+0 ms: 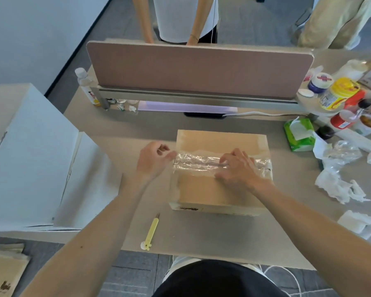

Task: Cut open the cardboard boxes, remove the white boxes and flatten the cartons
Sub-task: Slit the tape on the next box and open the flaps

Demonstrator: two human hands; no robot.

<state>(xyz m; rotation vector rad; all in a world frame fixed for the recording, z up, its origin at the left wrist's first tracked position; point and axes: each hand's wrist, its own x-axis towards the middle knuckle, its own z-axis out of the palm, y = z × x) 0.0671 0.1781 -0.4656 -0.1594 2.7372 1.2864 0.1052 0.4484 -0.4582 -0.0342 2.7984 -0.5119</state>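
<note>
While the flat brown cardboard box [221, 172] lies closed on the grey desk [201, 232], a wrinkled strip of clear tape [199, 161] runs across its top seam. At the box's left edge, the left hand [152, 159] has thumb and forefinger pinched together at the tape's end; whether tape sits between them is hard to tell. On the box's top, the right hand [236, 168] rests with fingers spread and curled down, covering part of the tape and seam, holding nothing visible. Near the box's front left corner lies a slim yellow craft knife [152, 230], untouched. Left of the box, large white boxes [30, 151] are cut off by the frame.
</note>
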